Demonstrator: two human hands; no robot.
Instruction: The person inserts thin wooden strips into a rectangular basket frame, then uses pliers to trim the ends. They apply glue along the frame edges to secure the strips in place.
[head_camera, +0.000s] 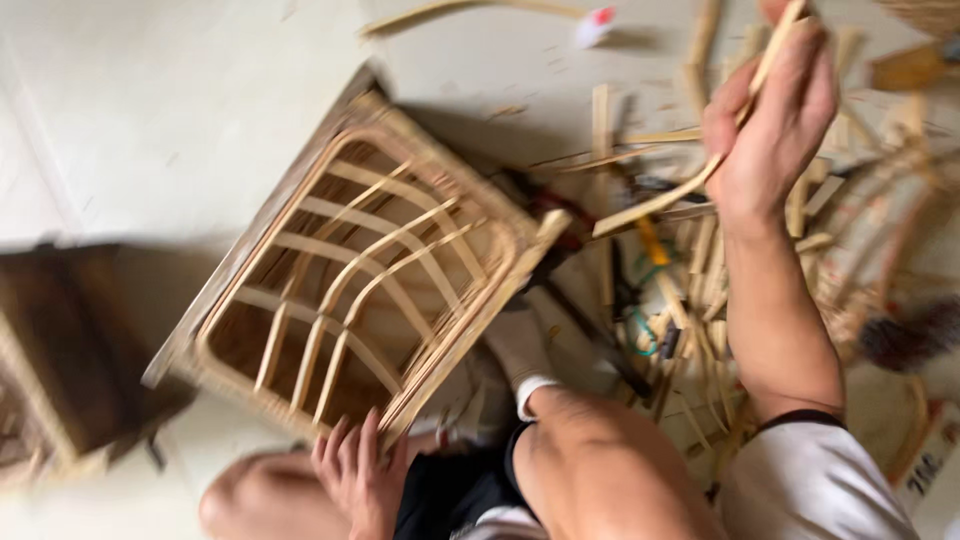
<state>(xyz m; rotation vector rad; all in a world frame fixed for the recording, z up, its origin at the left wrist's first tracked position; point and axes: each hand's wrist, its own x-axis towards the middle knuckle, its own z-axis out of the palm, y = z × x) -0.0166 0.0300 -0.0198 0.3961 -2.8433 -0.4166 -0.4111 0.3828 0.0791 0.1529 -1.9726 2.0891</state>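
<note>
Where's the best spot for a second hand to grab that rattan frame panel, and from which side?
Probably the frame panel's bare top rim, near the upper corner, reached from the open floor on the left. The left hand already grips the bottom edge, and the right hand holds a thin cane strip over the cluttered side. The rim looks like a thick bundled bar, sturdier than the thin curved slats inside.

A white card or label (930, 465) with dark printing is seen at the lower right edge, lying tilted on the floor (partly cut off by the frame). A small white and red item (594, 26), too blurred to identify, is seen near the top centre.
</note>
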